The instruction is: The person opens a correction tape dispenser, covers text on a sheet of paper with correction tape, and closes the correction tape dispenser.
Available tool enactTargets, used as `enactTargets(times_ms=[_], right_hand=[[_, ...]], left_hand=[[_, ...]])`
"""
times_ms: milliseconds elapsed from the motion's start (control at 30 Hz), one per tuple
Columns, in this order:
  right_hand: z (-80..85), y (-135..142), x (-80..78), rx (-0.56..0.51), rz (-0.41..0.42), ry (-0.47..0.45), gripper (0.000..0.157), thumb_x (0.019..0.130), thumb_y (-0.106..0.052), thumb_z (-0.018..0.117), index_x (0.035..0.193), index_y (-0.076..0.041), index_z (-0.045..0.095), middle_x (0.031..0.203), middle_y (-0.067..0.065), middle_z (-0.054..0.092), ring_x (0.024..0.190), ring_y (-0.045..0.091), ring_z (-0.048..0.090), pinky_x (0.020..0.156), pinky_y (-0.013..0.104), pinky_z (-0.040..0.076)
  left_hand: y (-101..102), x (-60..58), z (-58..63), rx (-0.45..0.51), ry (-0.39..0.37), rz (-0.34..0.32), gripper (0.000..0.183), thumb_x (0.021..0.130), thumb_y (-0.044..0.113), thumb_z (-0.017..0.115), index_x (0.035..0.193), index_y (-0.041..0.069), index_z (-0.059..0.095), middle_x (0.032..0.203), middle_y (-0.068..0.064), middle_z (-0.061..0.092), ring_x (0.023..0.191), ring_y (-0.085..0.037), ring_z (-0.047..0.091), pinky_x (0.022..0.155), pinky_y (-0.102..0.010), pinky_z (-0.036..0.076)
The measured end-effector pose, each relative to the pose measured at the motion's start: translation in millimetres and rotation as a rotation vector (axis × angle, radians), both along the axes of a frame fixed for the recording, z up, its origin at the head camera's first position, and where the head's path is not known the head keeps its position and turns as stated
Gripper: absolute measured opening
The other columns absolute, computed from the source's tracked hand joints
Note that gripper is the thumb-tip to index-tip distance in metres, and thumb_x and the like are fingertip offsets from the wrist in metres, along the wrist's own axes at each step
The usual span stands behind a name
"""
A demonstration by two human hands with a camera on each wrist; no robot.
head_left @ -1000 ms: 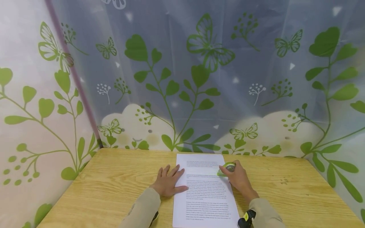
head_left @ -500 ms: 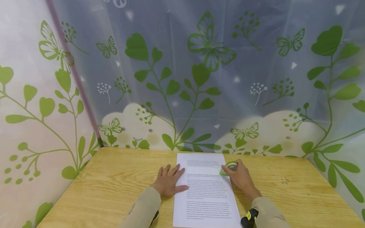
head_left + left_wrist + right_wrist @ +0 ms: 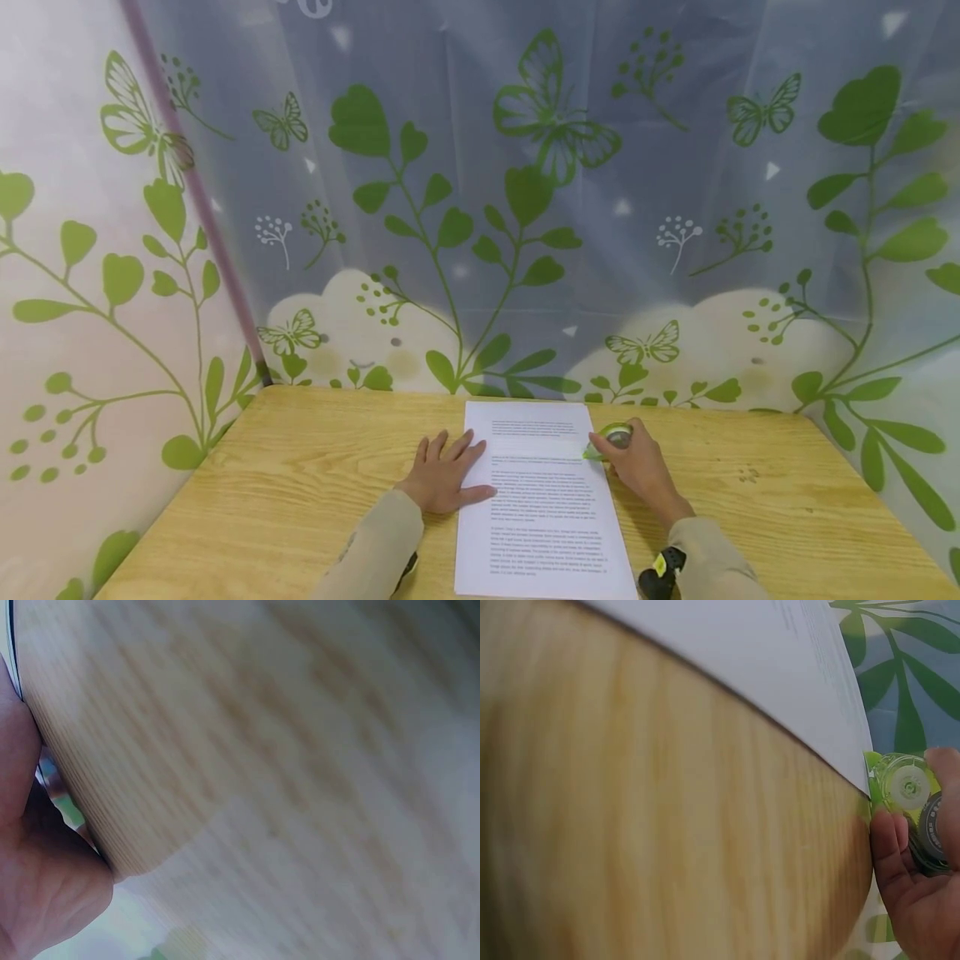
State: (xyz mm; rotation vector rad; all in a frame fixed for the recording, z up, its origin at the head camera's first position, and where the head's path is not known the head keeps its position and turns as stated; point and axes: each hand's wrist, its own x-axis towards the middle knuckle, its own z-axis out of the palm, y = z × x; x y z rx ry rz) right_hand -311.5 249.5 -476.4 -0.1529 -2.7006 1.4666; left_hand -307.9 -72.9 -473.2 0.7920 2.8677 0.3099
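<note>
A stack of printed paper point(image 3: 536, 517) lies lengthwise on the wooden table. My left hand point(image 3: 442, 483) rests with spread fingers over its left edge, thumb reaching onto the page. In my right hand point(image 3: 643, 468) is a green, see-through correction tape point(image 3: 617, 435), gripped between thumb and fingers. Its tip is at the right edge of the upper text, beside a blank white band point(image 3: 532, 447) between the printed lines. The right wrist view shows the clear case and inner reels of the correction tape point(image 3: 909, 787) near the paper's edge. Only part of my left hand point(image 3: 52, 885) shows in the left wrist view.
Bare wood of the table point(image 3: 322, 467) surrounds the paper on both sides. Behind the table hangs a curtain point(image 3: 465, 208) with green leaves and butterflies. A dark wrist strap point(image 3: 660, 573) sits at the right sleeve.
My right hand has shifted slightly to the right with the correction tape, ending at the paper's right edge. The left hand and the paper stay in place.
</note>
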Motion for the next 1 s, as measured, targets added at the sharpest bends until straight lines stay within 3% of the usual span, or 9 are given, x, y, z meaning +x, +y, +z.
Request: enactTargets(times_ms=[400, 667, 767, 900, 1000], right_hand=[[2.2, 2.5, 1.6, -0.023, -0.019, -0.003, 0.056, 0.089, -0.04, 0.066, 0.115, 0.001, 0.037, 0.083, 0.012, 0.059, 0.062, 0.016, 0.056, 0.054, 0.028, 0.044], [-2.4, 7.2, 1.7, -0.054, -0.035, 0.003, 0.063, 0.088, -0.048, 0.065, 0.115, 0.001, 0.038, 0.083, 0.011, 0.059, 0.064, 0.016, 0.058, 0.056, 0.029, 0.045], [-5.4, 14.2, 2.2, -0.202, -0.081, -0.013, 0.067, 0.088, -0.052, 0.062, 0.119, 0.002, 0.039, 0.085, 0.01, 0.06, 0.065, 0.015, 0.061, 0.06, 0.027, 0.049], [-5.0, 21.9, 3.8, -0.505, -0.158, -0.035, 0.069, 0.088, -0.056, 0.058, 0.123, 0.0, 0.038, 0.088, 0.007, 0.056, 0.069, 0.013, 0.061, 0.066, 0.025, 0.053], [-2.5, 21.2, 4.8, -0.618, -0.196, -0.041, 0.068, 0.087, -0.056, 0.06, 0.121, -0.003, 0.037, 0.087, 0.004, 0.055, 0.069, 0.01, 0.059, 0.066, 0.024, 0.053]], left_hand=[[-2.1, -16.7, -23.9, 0.032, 0.034, -0.006, 0.084, 0.087, 0.074, 0.037, 0.153, 0.023, 0.025, 0.158, -0.005, 0.017, 0.14, -0.045, 0.009, 0.107, -0.063, 0.003], [-2.0, -15.2, -20.6, 0.036, 0.034, -0.011, 0.082, 0.088, 0.072, 0.039, 0.152, 0.021, 0.027, 0.158, -0.006, 0.018, 0.139, -0.046, 0.011, 0.107, -0.064, 0.004], [-1.2, -10.7, -14.7, 0.036, 0.022, -0.021, 0.08, 0.09, 0.068, 0.041, 0.152, 0.019, 0.027, 0.157, -0.008, 0.018, 0.138, -0.048, 0.011, 0.107, -0.064, 0.004], [-0.9, -3.8, -4.6, 0.042, 0.0, -0.03, 0.078, 0.092, 0.064, 0.043, 0.151, 0.015, 0.029, 0.156, -0.012, 0.02, 0.137, -0.049, 0.012, 0.106, -0.064, 0.006], [-1.1, 0.0, 1.4, 0.038, 0.002, -0.029, 0.077, 0.093, 0.062, 0.044, 0.15, 0.014, 0.03, 0.156, -0.013, 0.021, 0.137, -0.049, 0.014, 0.106, -0.065, 0.008]])
